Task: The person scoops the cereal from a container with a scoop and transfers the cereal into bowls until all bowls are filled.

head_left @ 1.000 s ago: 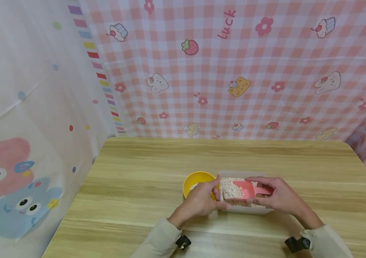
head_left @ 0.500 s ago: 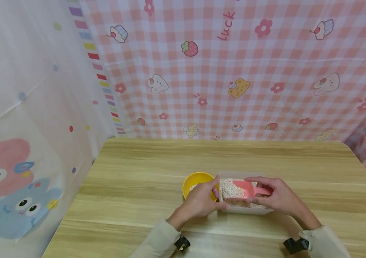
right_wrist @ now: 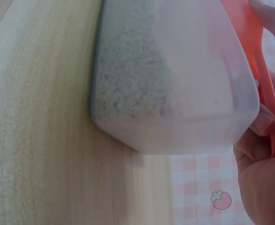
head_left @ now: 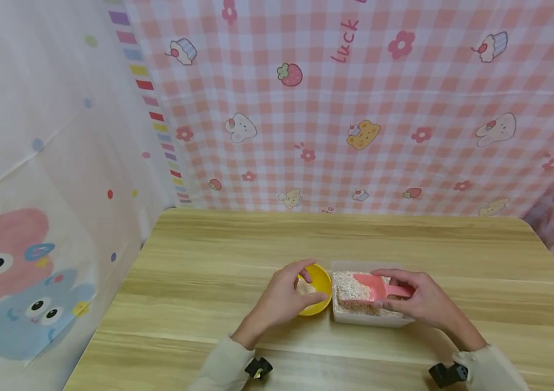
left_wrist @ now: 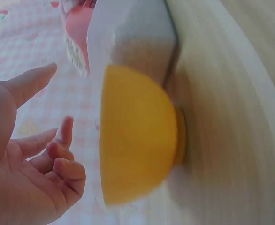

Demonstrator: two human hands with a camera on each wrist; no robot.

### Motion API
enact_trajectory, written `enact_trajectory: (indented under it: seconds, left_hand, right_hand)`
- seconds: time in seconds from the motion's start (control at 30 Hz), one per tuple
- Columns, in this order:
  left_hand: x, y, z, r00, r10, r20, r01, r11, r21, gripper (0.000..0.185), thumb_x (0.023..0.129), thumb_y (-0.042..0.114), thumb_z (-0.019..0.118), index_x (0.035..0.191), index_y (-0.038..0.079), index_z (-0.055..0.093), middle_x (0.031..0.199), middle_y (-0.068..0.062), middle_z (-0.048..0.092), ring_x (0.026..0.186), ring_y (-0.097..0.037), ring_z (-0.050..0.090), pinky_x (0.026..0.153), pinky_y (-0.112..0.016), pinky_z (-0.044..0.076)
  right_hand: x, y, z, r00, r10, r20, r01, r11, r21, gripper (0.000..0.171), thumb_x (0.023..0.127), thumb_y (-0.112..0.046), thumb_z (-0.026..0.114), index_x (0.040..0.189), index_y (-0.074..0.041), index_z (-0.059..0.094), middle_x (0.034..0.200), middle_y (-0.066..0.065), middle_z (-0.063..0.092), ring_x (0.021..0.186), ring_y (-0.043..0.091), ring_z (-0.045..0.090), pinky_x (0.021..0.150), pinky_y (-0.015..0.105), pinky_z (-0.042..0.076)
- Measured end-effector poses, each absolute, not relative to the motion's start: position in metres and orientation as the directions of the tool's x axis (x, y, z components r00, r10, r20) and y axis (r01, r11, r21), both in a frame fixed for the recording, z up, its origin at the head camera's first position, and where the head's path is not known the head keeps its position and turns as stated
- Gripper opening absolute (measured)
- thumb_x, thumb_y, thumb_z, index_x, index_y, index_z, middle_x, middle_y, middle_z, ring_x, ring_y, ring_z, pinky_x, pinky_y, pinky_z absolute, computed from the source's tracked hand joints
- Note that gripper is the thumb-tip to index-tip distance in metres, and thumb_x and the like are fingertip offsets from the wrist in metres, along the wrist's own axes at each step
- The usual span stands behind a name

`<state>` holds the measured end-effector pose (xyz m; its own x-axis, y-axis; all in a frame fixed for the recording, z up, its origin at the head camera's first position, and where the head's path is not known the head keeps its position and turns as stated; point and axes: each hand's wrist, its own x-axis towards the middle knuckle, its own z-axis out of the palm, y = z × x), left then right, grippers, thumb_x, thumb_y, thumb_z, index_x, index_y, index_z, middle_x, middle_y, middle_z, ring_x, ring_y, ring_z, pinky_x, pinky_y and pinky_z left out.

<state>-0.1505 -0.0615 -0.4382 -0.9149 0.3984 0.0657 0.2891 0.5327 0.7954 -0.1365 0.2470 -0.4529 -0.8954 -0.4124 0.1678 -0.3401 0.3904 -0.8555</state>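
Observation:
My right hand (head_left: 426, 298) grips the handle of a pink scoop (head_left: 377, 288), which lies tilted over a translucent box (head_left: 372, 319). Pale flakes like rolled oats (head_left: 350, 286) lie in the scoop's mouth and in the box. Just left of the box stands a yellow bowl (head_left: 323, 279) with some pale flakes inside. Over the bowl's left side hovers my left hand (head_left: 279, 297), thumb and fingers spread apart. The left wrist view shows that hand (left_wrist: 29, 178) clear of the bowl (left_wrist: 137, 136). Most of the scoop's handle (right_wrist: 271, 103) shows in the right wrist view.
Box and bowl stand side by side on a wood-grain table (head_left: 208, 250). A pink checked cloth (head_left: 267, 108) hangs behind it, and a white cartoon cloth (head_left: 76, 179) hangs at the left.
My left hand has let go of the box's left side and moved left, over the bowl. The right hand and scoop have stayed nearly still.

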Motion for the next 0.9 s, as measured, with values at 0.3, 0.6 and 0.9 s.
enact_trajectory:
  seconds: [0.3, 0.6, 0.9]
  left_hand:
    - [-0.151, -0.099, -0.450, -0.955, 0.294, 0.044, 0.206, 0.550, 0.809, 0.074, 0.081, 0.035, 0.083, 0.143, 0.014, 0.050, 0.124, -0.011, 0.053, 0.104, -0.026, 0.048, 0.086, -0.037, 0.043]
    - [-0.154, -0.112, -0.461, -0.937, 0.333, -0.105, 0.115, 0.577, 0.809, 0.102, 0.075, 0.043, 0.086, 0.156, 0.019, 0.028, 0.139, -0.013, 0.044, 0.112, -0.027, 0.048, 0.096, -0.046, 0.046]
    - [-0.157, -0.107, -0.475, -0.877, 0.446, -0.178, 0.083, 0.506, 0.858, 0.124, 0.070, 0.039, 0.090, 0.160, 0.017, 0.007, 0.162, -0.015, 0.022, 0.147, -0.032, 0.026, 0.118, -0.055, 0.021]
  right_hand:
    - [-0.135, 0.247, -0.453, -0.911, -0.384, 0.149, -0.313, 0.410, -0.857, 0.048, 0.081, -0.014, 0.082, 0.126, -0.007, 0.065, 0.066, -0.008, 0.054, 0.055, -0.001, 0.043, 0.045, 0.023, 0.041]
    - [-0.134, 0.245, -0.451, -0.919, -0.362, 0.155, -0.312, 0.428, -0.848, 0.048, 0.081, -0.013, 0.082, 0.125, -0.006, 0.065, 0.076, -0.001, 0.060, 0.059, 0.002, 0.048, 0.048, 0.023, 0.043]
    - [-0.135, 0.245, -0.454, -0.917, -0.367, 0.156, -0.311, 0.415, -0.855, 0.049, 0.082, -0.012, 0.081, 0.127, -0.004, 0.064, 0.085, 0.004, 0.065, 0.062, 0.004, 0.053, 0.050, 0.025, 0.047]
